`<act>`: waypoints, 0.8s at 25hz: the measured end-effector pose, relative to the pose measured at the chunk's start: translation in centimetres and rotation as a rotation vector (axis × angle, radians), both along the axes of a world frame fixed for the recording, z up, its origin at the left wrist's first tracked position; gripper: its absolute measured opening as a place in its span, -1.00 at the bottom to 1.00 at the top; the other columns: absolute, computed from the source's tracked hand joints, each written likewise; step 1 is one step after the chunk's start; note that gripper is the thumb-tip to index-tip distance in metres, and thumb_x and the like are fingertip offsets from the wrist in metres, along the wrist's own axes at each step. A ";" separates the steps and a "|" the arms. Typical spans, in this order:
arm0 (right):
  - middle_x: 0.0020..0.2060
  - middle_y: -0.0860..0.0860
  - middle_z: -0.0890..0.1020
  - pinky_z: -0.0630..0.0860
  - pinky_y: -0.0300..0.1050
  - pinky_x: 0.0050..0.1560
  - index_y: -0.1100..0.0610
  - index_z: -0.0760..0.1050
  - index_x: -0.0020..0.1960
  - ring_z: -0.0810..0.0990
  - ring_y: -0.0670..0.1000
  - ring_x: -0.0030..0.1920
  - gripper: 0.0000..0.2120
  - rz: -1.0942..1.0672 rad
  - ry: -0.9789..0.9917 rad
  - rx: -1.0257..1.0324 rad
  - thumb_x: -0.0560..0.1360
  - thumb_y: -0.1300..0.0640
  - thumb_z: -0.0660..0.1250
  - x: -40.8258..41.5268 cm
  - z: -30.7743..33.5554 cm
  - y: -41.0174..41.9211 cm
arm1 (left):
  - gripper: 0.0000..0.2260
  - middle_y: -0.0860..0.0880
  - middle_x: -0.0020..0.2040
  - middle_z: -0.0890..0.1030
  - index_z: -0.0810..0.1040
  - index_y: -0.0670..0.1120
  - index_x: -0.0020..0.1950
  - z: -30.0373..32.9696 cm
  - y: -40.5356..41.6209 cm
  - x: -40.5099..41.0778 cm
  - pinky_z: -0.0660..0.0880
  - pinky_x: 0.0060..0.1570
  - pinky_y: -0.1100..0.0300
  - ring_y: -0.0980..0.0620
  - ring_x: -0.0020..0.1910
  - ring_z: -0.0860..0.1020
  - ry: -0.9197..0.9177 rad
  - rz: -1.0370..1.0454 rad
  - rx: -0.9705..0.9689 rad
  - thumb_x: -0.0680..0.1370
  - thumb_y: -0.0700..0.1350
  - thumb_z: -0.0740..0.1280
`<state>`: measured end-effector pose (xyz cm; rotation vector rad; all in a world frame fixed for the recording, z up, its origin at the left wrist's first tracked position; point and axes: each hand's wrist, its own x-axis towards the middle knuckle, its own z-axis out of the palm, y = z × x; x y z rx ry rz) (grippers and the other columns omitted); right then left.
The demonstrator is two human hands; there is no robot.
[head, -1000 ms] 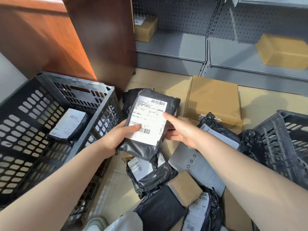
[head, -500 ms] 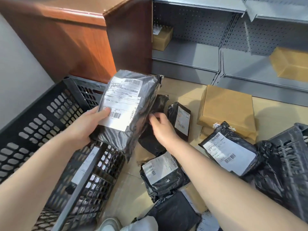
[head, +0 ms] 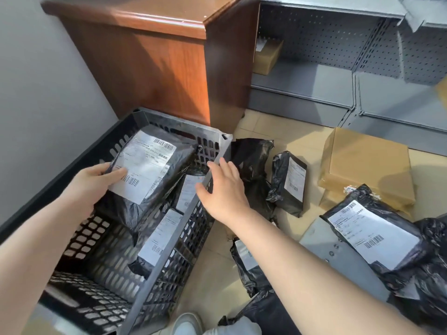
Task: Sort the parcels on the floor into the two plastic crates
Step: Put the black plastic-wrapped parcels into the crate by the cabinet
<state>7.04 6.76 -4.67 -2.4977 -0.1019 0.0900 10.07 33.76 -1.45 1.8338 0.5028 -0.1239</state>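
Note:
My left hand grips a black plastic parcel with a white label and holds it over the dark slatted crate at the left. Inside the crate lie two other black labelled parcels. My right hand hovers with relaxed fingers above the crate's right rim and holds nothing. On the floor to the right lie several black parcels, among them a small upright one and a larger one. The second crate is out of view.
A wooden cabinet stands behind the crate. Grey pegboard shelving runs along the back, with a cardboard box on it. A flat cardboard box and a grey panel lie on the tiled floor. A shoe shows at the bottom.
My left hand has carried the labelled parcel leftward and down over the left crate. My right hand let go of it and now hovers by the crate's rim. The view swung left.

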 end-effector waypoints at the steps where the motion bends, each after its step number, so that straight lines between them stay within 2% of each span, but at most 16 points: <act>1: 0.61 0.06 0.03 -0.08 0.09 0.58 0.04 0.12 0.58 -0.11 0.09 0.60 -0.41 0.062 -0.009 -0.087 0.62 -0.11 0.16 0.0 -0.3 0.5 | -0.85 -0.10 -0.05 0.68 0.65 -0.10 0.10 -0.8 0.8 -0.1 0.55 -0.06 0.08 -0.06 -0.14 0.62 0.010 0.044 -0.002 0.54 -0.15 0.42; 5: 0.62 0.06 0.00 -0.26 0.13 0.56 0.06 0.24 0.55 -0.21 0.10 0.60 -0.43 0.215 0.059 -0.249 0.62 -0.19 0.08 0.4 -1.2 2.2 | -0.83 -0.14 -0.07 0.66 0.64 -0.14 0.10 -5.7 4.6 -0.1 0.56 -0.07 0.04 -0.11 -0.14 0.60 0.098 0.177 0.061 0.53 -0.17 0.43; 8: 0.62 0.05 -0.01 -0.29 0.14 0.54 0.08 0.35 0.49 -0.25 0.11 0.59 -0.46 0.194 0.084 -0.304 0.62 -0.17 0.06 0.4 -1.6 3.0 | -0.73 -0.18 0.04 0.66 0.62 -0.17 0.20 -10.2 7.1 -0.6 0.54 0.16 -0.11 -0.16 0.00 0.62 0.182 0.200 0.164 0.52 -0.15 0.44; 10: 0.61 0.07 0.00 -0.27 0.15 0.55 0.08 0.37 0.46 -0.26 0.12 0.59 -0.51 0.172 0.074 -0.309 0.62 -0.11 0.05 0.2 -1.9 3.3 | -0.70 -0.19 0.10 0.66 0.59 -0.16 0.26 -12.7 8.2 -1.0 0.51 0.21 -0.15 -0.20 0.06 0.62 0.238 0.190 0.234 0.53 -0.14 0.42; 12: 0.61 0.08 0.00 -0.26 0.15 0.55 0.09 0.38 0.43 -0.27 0.12 0.59 -0.54 0.155 0.062 -0.302 0.62 -0.07 0.04 0.0 -2.1 3.6 | -0.69 -0.21 0.12 0.65 0.58 -0.16 0.28 -14.2 8.4 -1.2 0.52 0.19 -0.09 -0.21 0.06 0.61 0.266 0.178 0.292 0.54 -0.17 0.40; 16: 0.60 0.11 0.03 -0.23 0.18 0.55 0.09 0.37 0.41 -0.24 0.14 0.59 -0.56 0.142 0.042 -0.322 0.60 -0.03 0.03 -0.1 -2.3 3.9 | -0.67 -0.24 0.14 0.63 0.55 -0.22 0.30 -15.7 7.9 -1.1 0.45 -0.04 0.05 -0.13 -0.06 0.53 0.284 0.104 0.476 0.53 -0.23 0.39; 20: 0.58 0.10 0.08 -0.20 0.19 0.55 0.08 0.38 0.40 -0.21 0.15 0.59 -0.58 0.132 0.025 -0.316 0.59 -0.01 0.06 -0.1 -2.5 4.1 | -0.67 -0.20 0.08 0.62 0.54 -0.20 0.29 -16.3 7.9 -0.9 0.42 -0.06 0.09 -0.11 -0.07 0.49 0.371 -0.026 0.609 0.52 -0.24 0.37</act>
